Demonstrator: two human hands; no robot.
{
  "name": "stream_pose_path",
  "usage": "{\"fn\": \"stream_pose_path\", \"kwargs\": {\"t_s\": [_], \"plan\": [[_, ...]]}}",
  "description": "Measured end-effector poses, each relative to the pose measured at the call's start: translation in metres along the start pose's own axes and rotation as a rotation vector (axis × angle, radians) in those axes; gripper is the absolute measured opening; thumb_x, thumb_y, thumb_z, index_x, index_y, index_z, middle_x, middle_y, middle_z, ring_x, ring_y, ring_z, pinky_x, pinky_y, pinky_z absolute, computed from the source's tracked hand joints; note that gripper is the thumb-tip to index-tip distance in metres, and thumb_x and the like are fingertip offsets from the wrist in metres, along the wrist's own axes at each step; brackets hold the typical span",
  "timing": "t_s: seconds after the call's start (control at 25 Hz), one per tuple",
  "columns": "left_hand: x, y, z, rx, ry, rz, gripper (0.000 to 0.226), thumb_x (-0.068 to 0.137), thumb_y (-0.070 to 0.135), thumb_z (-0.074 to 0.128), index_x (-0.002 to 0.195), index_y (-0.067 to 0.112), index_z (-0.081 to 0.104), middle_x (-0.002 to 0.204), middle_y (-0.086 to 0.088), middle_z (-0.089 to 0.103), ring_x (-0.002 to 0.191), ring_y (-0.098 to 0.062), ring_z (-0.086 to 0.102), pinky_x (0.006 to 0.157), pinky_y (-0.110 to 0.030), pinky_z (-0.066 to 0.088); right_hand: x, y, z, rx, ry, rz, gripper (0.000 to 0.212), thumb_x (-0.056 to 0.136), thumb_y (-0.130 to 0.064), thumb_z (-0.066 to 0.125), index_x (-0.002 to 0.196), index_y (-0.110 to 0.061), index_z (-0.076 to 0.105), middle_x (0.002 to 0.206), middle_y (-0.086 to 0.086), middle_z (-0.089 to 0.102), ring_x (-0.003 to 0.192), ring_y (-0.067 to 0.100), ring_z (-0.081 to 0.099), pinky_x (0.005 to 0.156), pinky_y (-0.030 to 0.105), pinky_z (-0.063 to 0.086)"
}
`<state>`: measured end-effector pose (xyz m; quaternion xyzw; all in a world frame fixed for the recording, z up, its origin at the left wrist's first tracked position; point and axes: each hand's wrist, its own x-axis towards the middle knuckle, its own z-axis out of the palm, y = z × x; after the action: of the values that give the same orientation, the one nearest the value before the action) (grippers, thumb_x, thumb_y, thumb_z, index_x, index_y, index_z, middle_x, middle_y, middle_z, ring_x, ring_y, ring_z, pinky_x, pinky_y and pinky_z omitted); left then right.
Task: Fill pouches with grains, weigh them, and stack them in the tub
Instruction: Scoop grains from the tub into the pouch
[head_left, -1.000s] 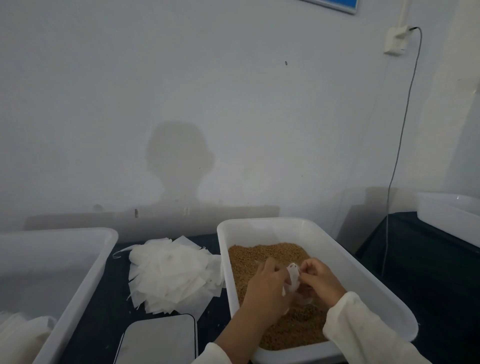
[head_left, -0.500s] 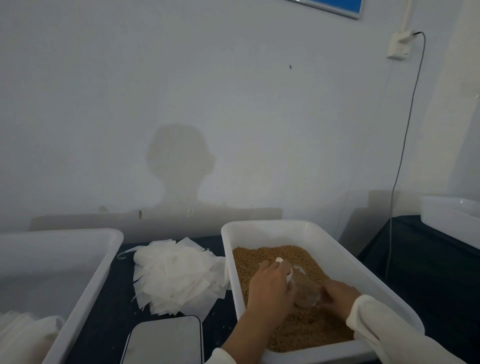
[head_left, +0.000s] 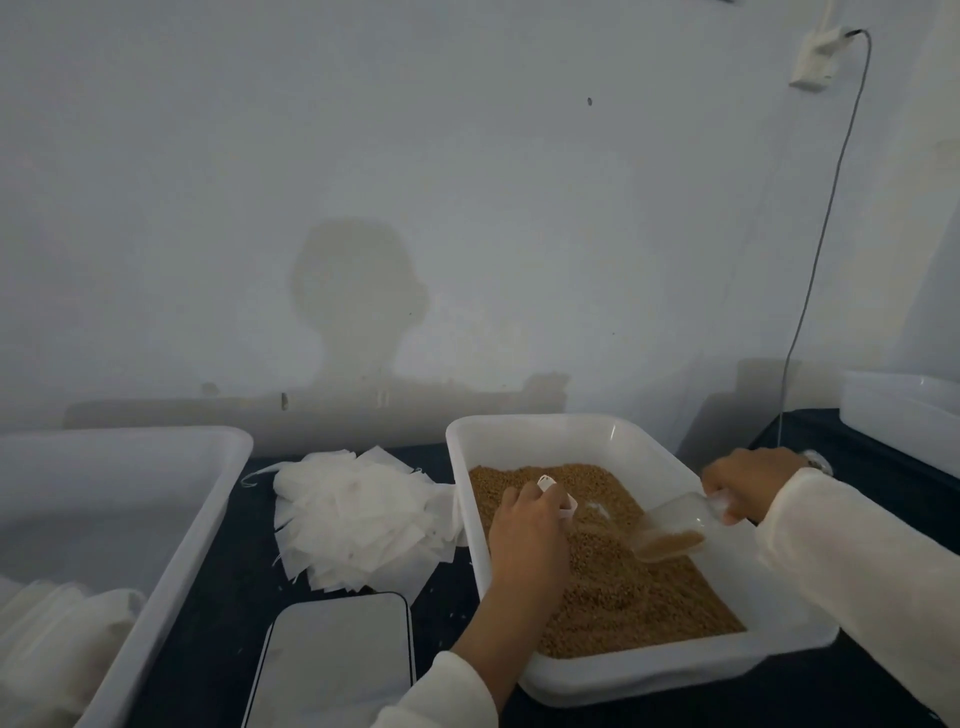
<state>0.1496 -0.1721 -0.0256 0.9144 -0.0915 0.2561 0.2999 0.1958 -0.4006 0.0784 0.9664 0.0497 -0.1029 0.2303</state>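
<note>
Here, left hand (head_left: 524, 525) pinching pouch (head_left: 558, 496), right hand (head_left: 748, 480) gripping scoop (head_left: 675, 527) above grains (head_left: 613, 587).

three white tubs (head_left: 644, 670), one scoop (head_left: 675, 530), one scale (head_left: 337, 660), two hands (head_left: 524, 530).

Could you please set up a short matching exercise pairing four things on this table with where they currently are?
Things:
1. scoop
2. empty pouches
3. scale
4. grains

Places:
A. heaped between the two tubs
B. filling the right-hand tub
C. held by the right hand
D. at the near edge, in front of the heap

Pairs: 1-C, 2-A, 3-D, 4-B
</note>
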Motion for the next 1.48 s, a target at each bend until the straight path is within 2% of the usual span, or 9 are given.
{"fn": "stream_pose_path", "kwargs": {"t_s": [0.08,0.2,0.36,0.52,0.76,0.92,1.16,1.36,1.48], "plan": [[0.000,-0.001,0.000,-0.001,-0.023,-0.010,0.020,0.095,0.018,0.053,0.114,0.019,0.060,0.115,0.003,0.059,0.104,-0.015,0.046,0.091,-0.026,0.040,0.002,-0.006,0.007,0.019,-0.012,-0.020,0.007,0.085,-0.023,0.055,0.089,-0.028,0.052,0.088,-0.008,0.052,0.076,0.012,0.050,0.055,0.019,0.031],[0.000,-0.001,-0.001,0.015,-0.045,-0.013,0.022,0.094,0.014,0.053,0.115,0.018,0.060,0.116,0.001,0.058,0.106,-0.016,0.046,0.093,-0.028,0.041,0.006,-0.019,0.020,0.136,-0.011,-0.045,0.014,0.086,-0.019,0.054,0.097,-0.026,0.059,0.097,-0.005,0.058,0.084,0.013,0.054,0.069,0.022,0.041],[0.000,-0.001,-0.002,0.021,-0.047,-0.029,0.021,0.095,0.014,0.050,0.113,0.017,0.060,0.115,-0.001,0.058,0.105,-0.018,0.045,0.092,-0.029,0.040,0.014,-0.040,0.035,0.235,0.050,-0.096,0.010,0.088,-0.026,0.060,0.098,-0.028,0.061,0.097,-0.007,0.058,0.090,0.011,0.056,0.079,0.025,0.046],[0.002,-0.003,-0.002,0.044,-0.038,-0.046,0.022,0.096,0.014,0.049,0.116,0.019,0.059,0.118,0.000,0.056,0.107,-0.017,0.045,0.092,-0.028,0.039,0.026,-0.060,0.056,0.393,0.102,-0.112,0.027,0.089,-0.035,0.060,0.115,-0.029,0.061,0.115,-0.006,0.063,0.103,0.015,0.060,0.094,0.030,0.048],[0.007,-0.006,-0.006,0.047,0.083,-0.076,0.026,0.093,0.008,0.050,0.115,0.018,0.058,0.116,-0.001,0.053,0.108,-0.017,0.044,0.092,-0.027,0.038,0.018,-0.061,0.083,0.854,0.167,-0.039,0.008,0.086,-0.024,0.066,0.088,-0.029,0.061,0.100,-0.006,0.064,0.093,0.014,0.059,0.089,0.028,0.045],[0.008,-0.009,-0.003,0.014,0.100,-0.104,0.024,0.091,0.003,0.052,0.109,0.017,0.063,0.110,-0.002,0.054,0.104,-0.018,0.045,0.089,-0.029,0.040,-0.008,-0.041,0.073,1.056,0.244,-0.026,0.005,0.090,-0.017,0.060,0.085,-0.019,0.059,0.090,0.000,0.065,0.078,0.013,0.063,0.066,0.021,0.047],[0.011,-0.012,0.007,-0.038,-0.226,-0.012,0.019,0.088,0.001,0.060,0.101,0.012,0.067,0.106,-0.004,0.061,0.099,-0.017,0.054,0.085,-0.025,0.045,-0.042,-0.012,0.034,0.976,0.244,-0.119,0.003,0.089,-0.013,0.061,0.092,-0.013,0.061,0.090,0.000,0.065,0.078,0.014,0.065,0.069,0.023,0.050],[0.012,-0.006,0.004,-0.097,-0.264,-0.023,0.012,0.087,0.012,0.065,0.095,0.008,0.058,0.099,-0.007,0.065,0.080,-0.013,0.052,0.069,-0.022,0.041,-0.047,-0.003,0.011,0.807,0.216,-0.195,0.008,0.085,-0.010,0.066,0.092,-0.014,0.064,0.095,-0.001,0.066,0.087,0.017,0.066,0.085,0.027,0.051],[0.010,-0.005,0.004,-0.086,-0.243,0.012,0.012,0.086,0.015,0.066,0.094,0.006,0.062,0.104,-0.006,0.060,0.083,-0.011,0.046,0.071,-0.020,0.037,-0.046,-0.001,0.003,0.752,0.199,-0.217,0.009,0.083,-0.009,0.067,0.090,-0.014,0.064,0.095,-0.003,0.065,0.090,0.011,0.063,0.078,0.018,0.049]]}}
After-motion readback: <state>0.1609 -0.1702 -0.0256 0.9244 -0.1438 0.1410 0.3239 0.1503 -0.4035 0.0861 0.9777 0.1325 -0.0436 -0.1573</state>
